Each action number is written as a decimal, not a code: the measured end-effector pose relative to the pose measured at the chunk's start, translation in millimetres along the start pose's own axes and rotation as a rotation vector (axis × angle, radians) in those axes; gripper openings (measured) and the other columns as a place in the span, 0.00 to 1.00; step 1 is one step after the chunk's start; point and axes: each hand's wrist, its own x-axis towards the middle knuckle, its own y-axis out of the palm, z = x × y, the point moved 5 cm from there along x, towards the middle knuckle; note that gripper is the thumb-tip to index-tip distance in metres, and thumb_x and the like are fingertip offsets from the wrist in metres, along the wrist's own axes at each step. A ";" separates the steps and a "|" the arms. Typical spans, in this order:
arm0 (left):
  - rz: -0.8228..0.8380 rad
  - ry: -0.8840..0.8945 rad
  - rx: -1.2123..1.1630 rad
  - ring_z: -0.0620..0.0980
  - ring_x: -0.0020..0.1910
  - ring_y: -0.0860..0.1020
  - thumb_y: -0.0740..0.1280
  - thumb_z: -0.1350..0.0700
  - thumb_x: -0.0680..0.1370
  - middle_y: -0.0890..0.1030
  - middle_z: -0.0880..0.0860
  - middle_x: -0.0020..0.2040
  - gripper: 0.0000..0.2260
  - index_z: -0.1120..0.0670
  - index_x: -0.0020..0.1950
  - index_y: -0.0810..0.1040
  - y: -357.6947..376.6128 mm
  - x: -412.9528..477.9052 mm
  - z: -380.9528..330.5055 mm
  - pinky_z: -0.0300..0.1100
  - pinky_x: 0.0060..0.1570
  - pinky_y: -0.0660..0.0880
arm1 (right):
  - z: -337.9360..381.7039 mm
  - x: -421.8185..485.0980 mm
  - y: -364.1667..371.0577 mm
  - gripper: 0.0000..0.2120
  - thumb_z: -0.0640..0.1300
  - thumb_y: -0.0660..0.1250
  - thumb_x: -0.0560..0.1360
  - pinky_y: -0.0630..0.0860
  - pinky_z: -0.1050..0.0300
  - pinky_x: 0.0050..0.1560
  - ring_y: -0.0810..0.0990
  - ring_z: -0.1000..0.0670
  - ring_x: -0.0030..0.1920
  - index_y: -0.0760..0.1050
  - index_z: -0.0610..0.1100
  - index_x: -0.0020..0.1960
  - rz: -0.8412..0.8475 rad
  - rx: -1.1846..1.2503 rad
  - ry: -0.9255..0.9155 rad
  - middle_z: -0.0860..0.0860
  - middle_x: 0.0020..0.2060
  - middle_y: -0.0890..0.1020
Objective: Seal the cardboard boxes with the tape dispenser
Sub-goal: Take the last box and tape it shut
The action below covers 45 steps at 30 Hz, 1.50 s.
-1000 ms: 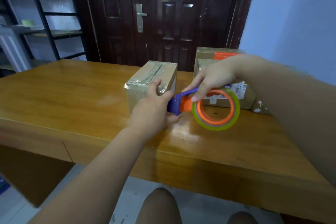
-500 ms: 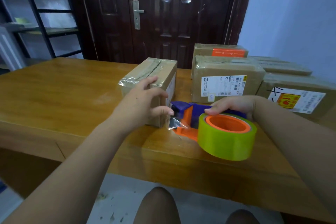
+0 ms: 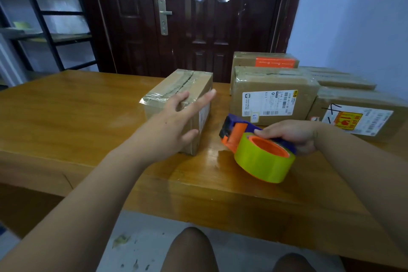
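A small cardboard box (image 3: 176, 86) with clear tape along its top seam stands on the wooden table (image 3: 66, 117). My left hand (image 3: 174, 121) is spread with straight fingers over the box's near right corner, holding nothing. My right hand (image 3: 293, 134) grips the blue handle of the tape dispenser (image 3: 256, 146), which has an orange frame and a yellow-green tape roll. The dispenser sits low over the table, just right of the box and apart from it.
Several more cardboard boxes stand at the back right: one with a white label (image 3: 271, 97), one with an orange strip (image 3: 265, 62), one with a red and yellow sticker (image 3: 357, 115). A dark door (image 3: 198, 17) is behind, a metal shelf (image 3: 44, 17) at left.
My left hand let go of the dispenser's front and opened over the box. My right hand drew the dispenser back to the right and laid it flatter, away from the box.
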 end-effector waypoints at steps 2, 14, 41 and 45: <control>-0.062 -0.002 -0.037 0.44 0.51 0.76 0.68 0.52 0.76 0.57 0.51 0.76 0.46 0.26 0.65 0.29 -1.0 2.5 -0.2 0.29 0.41 0.69 | 6.9 0.6 -1.6 0.19 0.54 0.65 0.71 0.79 0.56 0.42 0.84 0.49 0.44 0.78 0.42 0.54 -0.038 -0.046 -0.039 0.46 0.45 0.85; -0.220 -0.111 -0.034 0.48 0.56 0.73 0.65 0.63 0.77 0.67 0.47 0.71 0.24 0.44 0.69 0.67 -2.9 9.6 4.7 0.31 0.36 0.66 | 21.7 10.1 -15.3 0.18 0.57 0.67 0.74 0.78 0.47 0.56 0.80 0.45 0.54 0.77 0.45 0.56 -0.276 -0.361 0.050 0.45 0.52 0.81; -0.801 -0.366 -0.494 0.36 0.31 0.74 0.61 0.61 0.77 0.79 0.35 0.50 0.18 0.39 0.58 0.75 -55.9 -27.8 61.6 0.27 0.28 0.69 | 116.3 10.9 102.8 0.16 0.41 0.61 0.80 0.51 0.87 0.55 0.63 0.66 0.63 0.74 0.46 0.67 -0.751 -0.706 -0.973 0.53 0.64 0.77; -0.620 -0.470 -0.550 0.49 0.45 0.78 0.60 0.57 0.81 0.81 0.43 0.51 0.12 0.43 0.58 0.78 -39.2 -29.5 107.0 0.41 0.42 0.73 | 117.9 13.0 100.8 0.13 0.43 0.64 0.78 0.57 0.83 0.57 0.67 0.65 0.61 0.77 0.47 0.62 -0.746 -0.646 -0.975 0.54 0.62 0.78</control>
